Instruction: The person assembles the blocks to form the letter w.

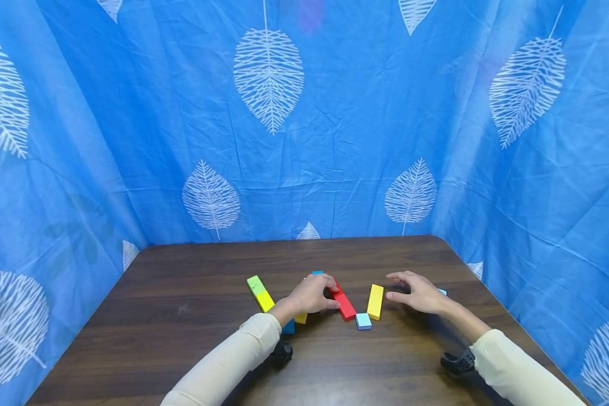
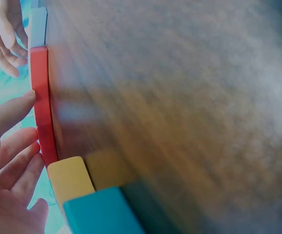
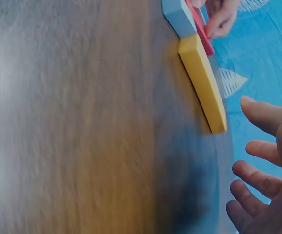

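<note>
My left hand (image 1: pixel 312 293) is at a row of red blocks (image 1: pixel 344 304), fingers spread. In the left wrist view, its thumb tip lies right at the edge of the red row (image 2: pixel 43 107), with the other fingertips close along the same side. To the right, my right hand (image 1: pixel 418 292) is held with fingers apart and nothing between them. It is beside a yellow block (image 1: pixel 375 301), which slants up from a small light blue block (image 1: pixel 363 321) at the row's near end. The right wrist view shows a gap between the thumb and this yellow block (image 3: pixel 204 85).
Left of my left hand, a green block (image 1: pixel 256 285) and a bright yellow block (image 1: pixel 265 301) form a slanting line. A blue block (image 1: pixel 288 327) and another yellow block (image 1: pixel 301 318) are partly hidden under that wrist. A light blue piece (image 1: pixel 442 291) shows behind my right hand.
</note>
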The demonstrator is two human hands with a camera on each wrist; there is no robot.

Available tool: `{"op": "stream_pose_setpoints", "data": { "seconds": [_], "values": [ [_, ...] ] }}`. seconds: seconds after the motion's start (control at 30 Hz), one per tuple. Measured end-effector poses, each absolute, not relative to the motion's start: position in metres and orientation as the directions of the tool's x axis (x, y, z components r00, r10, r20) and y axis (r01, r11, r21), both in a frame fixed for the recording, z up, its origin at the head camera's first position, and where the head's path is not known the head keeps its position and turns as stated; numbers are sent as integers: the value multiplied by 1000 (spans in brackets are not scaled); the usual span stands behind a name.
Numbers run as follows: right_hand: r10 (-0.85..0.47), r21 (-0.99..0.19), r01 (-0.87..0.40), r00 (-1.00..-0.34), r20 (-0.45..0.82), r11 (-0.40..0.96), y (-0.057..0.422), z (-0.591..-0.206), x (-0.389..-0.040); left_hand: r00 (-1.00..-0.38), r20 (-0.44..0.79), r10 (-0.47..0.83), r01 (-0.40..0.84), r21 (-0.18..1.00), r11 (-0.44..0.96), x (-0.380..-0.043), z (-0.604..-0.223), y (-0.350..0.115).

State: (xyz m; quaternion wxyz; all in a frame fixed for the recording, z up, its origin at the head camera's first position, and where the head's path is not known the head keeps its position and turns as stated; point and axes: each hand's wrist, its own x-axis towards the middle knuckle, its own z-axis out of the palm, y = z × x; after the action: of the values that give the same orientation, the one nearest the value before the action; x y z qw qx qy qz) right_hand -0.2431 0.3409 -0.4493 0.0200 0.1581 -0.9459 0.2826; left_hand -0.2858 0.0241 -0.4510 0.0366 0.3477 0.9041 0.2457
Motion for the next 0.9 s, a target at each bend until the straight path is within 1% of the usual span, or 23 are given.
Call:
{"op": "stream_pose_setpoints", "data": {
  "seconds": [0.27,0.5,0.67,0.9],
  "values": [
    [-246,-528,-279,-960,134,802,363,-441,-238,-761,104,641,608,460,647,-285,-452,24],
    [-236,-478,-276,-961,143,834,383,-437,-232,-752,117,649,622,455,638,-286,-454,24],
    [-240,-464,-282,-959,149,840,399,-437,-225,-746,121,655,627,457,630,-285,-452,23],
    [-275,-467,-288,-957,97,836,425,-445,-215,-748,124,652,627,455,633,-285,-452,23]
  ]
}}
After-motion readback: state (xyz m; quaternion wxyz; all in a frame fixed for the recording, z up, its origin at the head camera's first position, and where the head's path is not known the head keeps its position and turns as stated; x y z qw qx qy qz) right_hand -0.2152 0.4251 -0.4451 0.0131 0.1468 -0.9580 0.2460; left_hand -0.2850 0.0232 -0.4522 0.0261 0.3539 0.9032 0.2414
